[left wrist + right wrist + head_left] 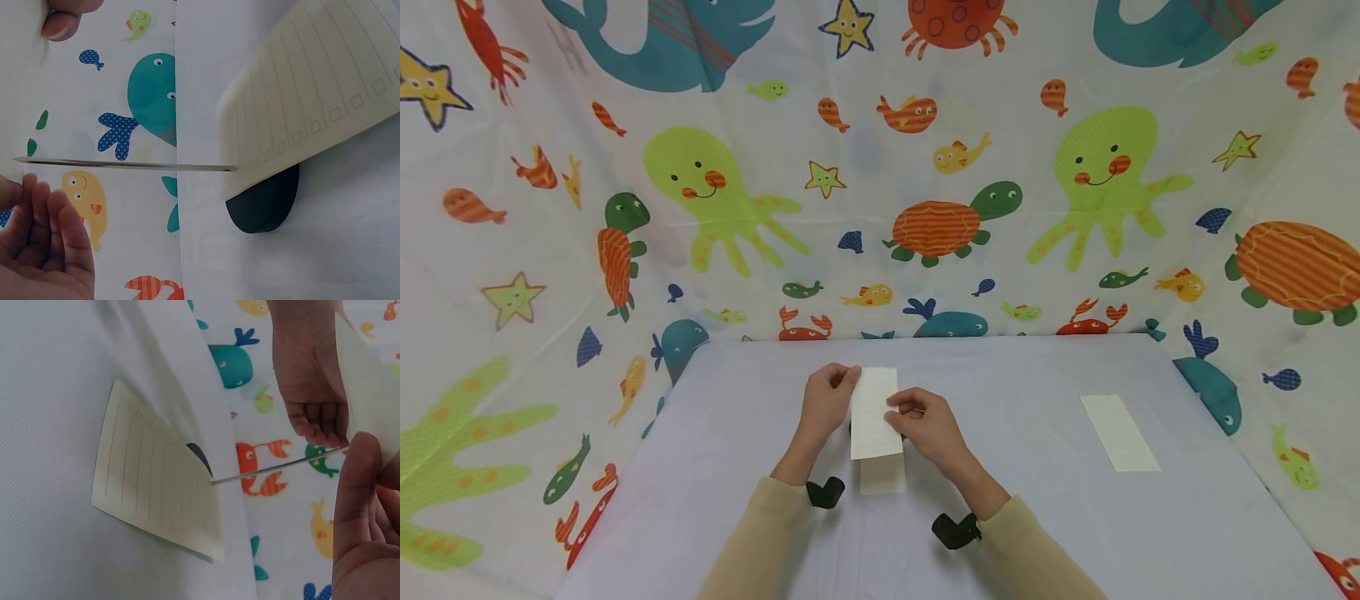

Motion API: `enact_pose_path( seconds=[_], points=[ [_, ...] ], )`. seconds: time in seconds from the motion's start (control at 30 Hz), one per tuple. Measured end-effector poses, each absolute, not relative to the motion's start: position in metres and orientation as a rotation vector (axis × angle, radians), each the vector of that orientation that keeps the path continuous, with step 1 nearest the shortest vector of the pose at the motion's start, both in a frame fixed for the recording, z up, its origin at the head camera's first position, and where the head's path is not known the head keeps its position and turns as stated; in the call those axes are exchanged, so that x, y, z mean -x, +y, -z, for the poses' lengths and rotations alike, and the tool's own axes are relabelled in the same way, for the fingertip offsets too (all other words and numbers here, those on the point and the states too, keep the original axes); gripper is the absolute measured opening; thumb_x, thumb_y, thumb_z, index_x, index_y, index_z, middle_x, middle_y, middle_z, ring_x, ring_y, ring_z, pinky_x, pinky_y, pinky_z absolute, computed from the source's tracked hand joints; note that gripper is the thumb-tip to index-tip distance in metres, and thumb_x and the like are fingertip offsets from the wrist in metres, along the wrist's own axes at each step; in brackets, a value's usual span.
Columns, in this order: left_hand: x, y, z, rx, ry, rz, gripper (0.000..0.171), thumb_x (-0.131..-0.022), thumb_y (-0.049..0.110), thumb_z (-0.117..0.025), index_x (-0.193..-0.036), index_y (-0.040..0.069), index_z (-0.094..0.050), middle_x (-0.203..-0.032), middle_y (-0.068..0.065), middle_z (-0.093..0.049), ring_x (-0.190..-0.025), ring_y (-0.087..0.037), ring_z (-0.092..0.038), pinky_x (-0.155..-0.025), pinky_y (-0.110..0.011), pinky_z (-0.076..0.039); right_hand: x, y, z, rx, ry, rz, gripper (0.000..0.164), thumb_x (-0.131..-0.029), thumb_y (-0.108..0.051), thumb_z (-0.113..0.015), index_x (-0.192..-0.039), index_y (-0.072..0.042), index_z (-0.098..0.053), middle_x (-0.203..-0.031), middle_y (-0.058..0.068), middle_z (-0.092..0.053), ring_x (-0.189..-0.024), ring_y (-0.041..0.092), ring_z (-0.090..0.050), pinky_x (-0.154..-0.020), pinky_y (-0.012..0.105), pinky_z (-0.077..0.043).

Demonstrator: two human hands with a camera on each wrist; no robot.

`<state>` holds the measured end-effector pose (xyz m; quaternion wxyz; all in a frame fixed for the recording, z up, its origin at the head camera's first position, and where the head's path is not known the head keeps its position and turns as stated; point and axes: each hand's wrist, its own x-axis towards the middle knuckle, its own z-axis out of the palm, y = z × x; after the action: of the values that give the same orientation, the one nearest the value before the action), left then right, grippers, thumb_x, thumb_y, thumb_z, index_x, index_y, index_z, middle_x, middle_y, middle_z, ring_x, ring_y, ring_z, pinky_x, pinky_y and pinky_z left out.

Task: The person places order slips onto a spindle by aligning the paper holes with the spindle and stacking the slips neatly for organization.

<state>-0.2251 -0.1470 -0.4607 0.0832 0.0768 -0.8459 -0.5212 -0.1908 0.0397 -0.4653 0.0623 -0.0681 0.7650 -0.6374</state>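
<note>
A cream lined paper sheet (872, 425) is held up off the table between both hands in the head view. My left hand (827, 402) pinches its upper left edge. My right hand (928, 423) grips the right edge with thumb and fingers. Below it slants a lower lined paper panel (156, 487) with a row of small squares along one side. A thin paper edge (125, 164), seen edge-on, runs from the fingers down to that panel. Behind the panel shows a dark rounded object (265, 203), mostly hidden; what it is I cannot tell.
Another cream lined sheet (1120, 433) lies flat on the right side of the white table (1015, 375). Around the table hangs a curtain (850, 192) printed with sea animals. Dark wrist cameras (955, 531) stick out by the sleeves.
</note>
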Motion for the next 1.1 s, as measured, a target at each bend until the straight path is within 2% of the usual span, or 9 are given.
enact_pose_path(
  seconds=[0.4, 0.63, 0.87, 0.93, 1.1],
  points=[
    [0.225, -0.145, 0.464, -0.205, -2.499, 1.542, 0.029, -0.102, 0.03, -0.063, -0.107, 0.003, -0.071, -0.093, -0.009, -0.065, -0.083, -0.023, -0.057, -0.07, -0.031, -0.048, 0.191, 0.038, 0.47, 0.201, 2.319, 1.921, 0.02, -0.092, -0.012, -0.074, -0.111, -0.007, -0.071, -0.097, 0.009, -0.059, -0.078, 0.02, -0.059, -0.068, 0.028, -0.054],
    [0.225, -0.149, 0.478, -0.195, -2.55, 1.5, 0.025, -0.101, 0.027, -0.064, -0.101, 0.003, -0.071, -0.086, -0.007, -0.063, -0.078, -0.021, -0.055, -0.065, -0.03, -0.047, 0.189, 0.039, 0.479, 0.21, 2.35, 1.868, 0.021, -0.092, -0.013, -0.074, -0.11, -0.004, -0.07, -0.095, 0.009, -0.058, -0.075, 0.018, -0.058, -0.067, 0.03, -0.055],
    [0.226, -0.151, 0.487, -0.183, -2.561, 1.512, 0.025, -0.101, 0.025, -0.063, -0.1, 0.002, -0.071, -0.086, -0.008, -0.063, -0.078, -0.022, -0.056, -0.065, -0.031, -0.048, 0.191, 0.039, 0.487, 0.225, 2.333, 1.87, 0.019, -0.09, -0.009, -0.074, -0.107, -0.001, -0.069, -0.092, 0.008, -0.057, -0.071, 0.016, -0.058, -0.069, 0.042, -0.058],
    [0.226, -0.15, 0.488, -0.186, -2.576, 1.511, 0.025, -0.101, 0.025, -0.062, -0.101, 0.002, -0.071, -0.086, -0.008, -0.063, -0.078, -0.021, -0.056, -0.065, -0.031, -0.048, 0.191, 0.039, 0.487, 0.221, 2.344, 1.857, 0.019, -0.09, -0.009, -0.074, -0.107, -0.001, -0.069, -0.091, 0.008, -0.057, -0.07, 0.016, -0.058, -0.069, 0.042, -0.058],
    [0.226, -0.15, 0.494, -0.22, -2.616, 1.512, 0.024, -0.102, 0.026, -0.061, -0.102, 0.004, -0.071, -0.088, -0.007, -0.063, -0.081, -0.021, -0.056, -0.066, -0.03, -0.048, 0.19, 0.039, 0.488, 0.197, 2.383, 1.786, 0.018, -0.089, -0.008, -0.075, -0.105, -0.003, -0.07, -0.088, 0.007, -0.057, -0.069, 0.016, -0.056, -0.063, 0.032, -0.054]
  ],
)
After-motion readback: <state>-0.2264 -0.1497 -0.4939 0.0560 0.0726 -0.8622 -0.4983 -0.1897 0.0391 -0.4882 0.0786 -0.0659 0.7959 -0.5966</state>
